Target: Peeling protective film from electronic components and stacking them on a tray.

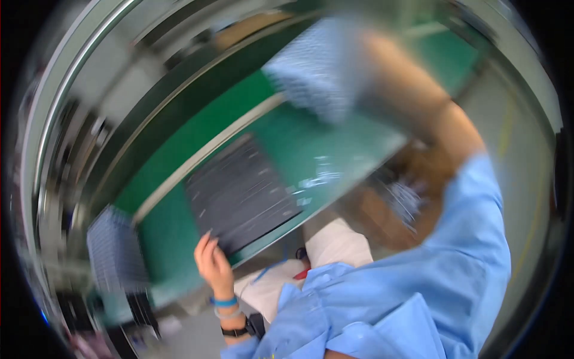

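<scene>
My left hand (213, 263) is at the near left corner of a flat, dark grey rectangular board (242, 188) lying on the green worktop. Its fingers are stretched out and slightly apart, with the fingertips at the board's edge; I see nothing held in them. My right arm reaches far across to the upper right, where my right hand (373, 57) is smeared by motion. Beside it is a pale blue block-like stack with a bumpy, cell-like texture (314, 72). Whether the fingers touch or grip this stack cannot be made out.
A second blue gridded stack (116, 248) stands at the left end of the green worktop (359, 140). Small clear pieces (323, 173) lie right of the board. Below the bench's front edge is an open brown cardboard box (382, 212) with whitish items. A pale rail (209, 146) runs behind the board.
</scene>
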Demonstrator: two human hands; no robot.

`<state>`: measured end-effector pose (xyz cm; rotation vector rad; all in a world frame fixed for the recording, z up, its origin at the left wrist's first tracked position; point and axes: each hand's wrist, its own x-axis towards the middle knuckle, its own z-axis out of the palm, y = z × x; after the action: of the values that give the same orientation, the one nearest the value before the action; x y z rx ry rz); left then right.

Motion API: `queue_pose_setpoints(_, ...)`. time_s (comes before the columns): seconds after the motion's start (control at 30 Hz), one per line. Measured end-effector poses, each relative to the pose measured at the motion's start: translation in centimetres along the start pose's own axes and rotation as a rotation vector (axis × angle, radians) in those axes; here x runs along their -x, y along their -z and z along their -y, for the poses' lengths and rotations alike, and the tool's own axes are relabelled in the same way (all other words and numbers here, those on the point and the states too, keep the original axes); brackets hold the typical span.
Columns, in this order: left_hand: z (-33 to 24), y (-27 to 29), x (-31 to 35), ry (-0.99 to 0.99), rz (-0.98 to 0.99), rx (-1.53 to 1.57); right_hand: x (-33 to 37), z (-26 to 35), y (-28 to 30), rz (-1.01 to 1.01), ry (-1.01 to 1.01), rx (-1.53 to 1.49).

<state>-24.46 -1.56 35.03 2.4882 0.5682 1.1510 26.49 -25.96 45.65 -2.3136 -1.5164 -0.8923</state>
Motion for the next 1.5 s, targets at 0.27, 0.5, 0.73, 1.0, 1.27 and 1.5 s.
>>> queue_pose_setpoints(0.27,5.9,11.5,0.2,0.104,-0.387,-0.310,4.8,17.4,8.7,0.299,0.003,-0.645)
queue_pose_setpoints(0.5,14.4,20.6,-0.8,0.341,-0.713,-0.403,5.8,29.0,8.1,0.448,0.165,-0.853)
queue_pose_setpoints(0.73,24.3,30.3,-0.6,0.270,-0.258,-0.921,6.3,35.8,7.3,0.397,0.086,-1.113)
queue_pose_setpoints(1.0,24.1,33.5,-4.2,0.249,0.088,-1.045,6.0,39.4,5.9,0.434,0.102,-1.130)
queue_pose_setpoints(1.27,23.8,34.5,-7.2,0.176,0.411,-1.246,5.9,40.7,4.8,0.417,0.132,-1.131)
queue_pose_setpoints(1.5,21.6,38.4,-8.1,-0.026,0.551,-1.358,6.7,39.9,4.3,0.453,0.075,-1.177)
